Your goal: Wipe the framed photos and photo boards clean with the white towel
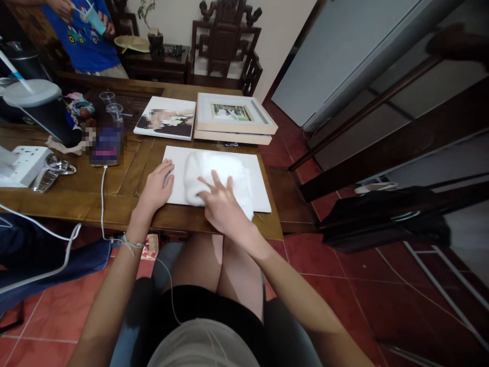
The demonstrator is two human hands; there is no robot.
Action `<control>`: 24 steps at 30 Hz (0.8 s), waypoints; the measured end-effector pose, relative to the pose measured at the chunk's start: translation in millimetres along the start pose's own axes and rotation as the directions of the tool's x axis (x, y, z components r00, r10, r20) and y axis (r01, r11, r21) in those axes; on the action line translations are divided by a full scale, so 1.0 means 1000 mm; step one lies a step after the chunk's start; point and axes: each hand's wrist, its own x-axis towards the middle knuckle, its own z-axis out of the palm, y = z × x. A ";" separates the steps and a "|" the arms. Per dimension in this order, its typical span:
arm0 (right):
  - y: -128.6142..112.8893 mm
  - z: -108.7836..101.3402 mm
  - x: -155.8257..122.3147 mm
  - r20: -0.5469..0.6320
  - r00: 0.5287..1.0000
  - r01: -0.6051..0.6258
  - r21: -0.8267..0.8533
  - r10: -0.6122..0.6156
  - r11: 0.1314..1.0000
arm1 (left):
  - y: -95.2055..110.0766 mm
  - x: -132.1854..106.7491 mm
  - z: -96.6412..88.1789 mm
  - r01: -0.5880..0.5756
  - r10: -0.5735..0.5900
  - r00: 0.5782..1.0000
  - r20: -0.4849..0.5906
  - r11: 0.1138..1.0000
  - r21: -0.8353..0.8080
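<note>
White cloth (233, 165), bunched and rumpled, lies over the middle and right of a flat white panel (262, 193) near the table's front corner; our right hand (223, 203) rests on top of it, fingers spread wide across the folds; our left hand (156, 187) sits at the panel's left edge, fingers close together and thumb parted from them, though whether it grips the edge we cannot tell; a band circles our left wrist.

Just beyond the panel, we see a photo print (168, 125) lying face up, partly blurred, beside a stack of pale frames (237, 120), the upper one holding a small picture; to our left on the wooden table (132, 178) lie a phone (107, 147), its screen blurred, with a white cable (102, 196) running off the front edge, a white power strip (32, 159) and a black tumbler (51, 120) with a pale lid and a straw; across the table, another person in a blue shirt (93, 53) holds a light blue cup (95, 20), near a carved dark chair (225, 38).
</note>
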 end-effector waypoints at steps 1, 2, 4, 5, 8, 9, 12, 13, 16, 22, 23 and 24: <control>-0.003 -0.004 -0.015 0.028 0.999 0.037 0.030 -0.038 0.999 | 0.000 0.000 0.000 0.000 0.000 1.000 -0.001 1.000 0.001; -0.004 -0.009 -0.028 0.058 0.996 0.066 0.065 -0.070 0.996 | 0.001 0.000 0.000 -0.001 0.001 1.000 -0.003 1.000 0.005; 0.002 -0.017 -0.043 0.109 0.987 0.099 0.134 -0.114 0.986 | 0.001 0.000 0.000 -0.002 0.002 1.000 -0.006 1.000 0.020; 0.007 -0.020 -0.043 0.124 0.985 0.100 0.158 -0.120 0.982 | 0.000 0.000 0.001 -0.002 0.002 1.000 -0.006 1.000 0.025; 0.026 -0.021 -0.018 0.131 0.990 0.035 0.164 -0.057 0.986 | 0.000 0.000 0.001 0.000 0.000 1.000 -0.009 1.000 0.021; 0.030 -0.018 -0.003 0.117 0.993 -0.006 0.147 -0.011 0.989 | 0.000 0.000 0.001 0.001 -0.001 1.000 -0.009 1.000 0.013; 0.029 -0.008 0.044 0.055 0.988 -0.144 0.060 0.141 0.988 | 0.000 0.000 0.000 0.020 -0.020 1.000 -0.017 0.999 -0.025; 0.023 -0.003 0.056 0.036 0.983 -0.181 0.023 0.180 0.983 | 0.000 0.001 -0.001 0.039 -0.041 0.999 -0.029 0.998 -0.057; -0.002 0.007 0.068 0.034 0.990 -0.138 -0.050 0.140 0.989 | -0.003 0.003 -0.002 0.119 -0.144 0.985 -0.090 0.962 -0.245; -0.024 -0.004 0.015 0.174 0.947 0.262 0.070 -0.271 0.962 | -0.008 0.005 0.001 0.151 -0.232 0.957 -0.173 0.911 -0.383; -0.019 -0.010 0.009 0.194 0.939 0.267 0.102 -0.283 0.958 | -0.006 0.004 0.001 0.155 -0.234 0.954 -0.187 0.920 -0.359; -0.013 -0.017 0.006 0.206 0.939 0.252 0.128 -0.274 0.959 | -0.004 0.002 0.002 0.158 -0.230 0.954 -0.194 0.933 -0.324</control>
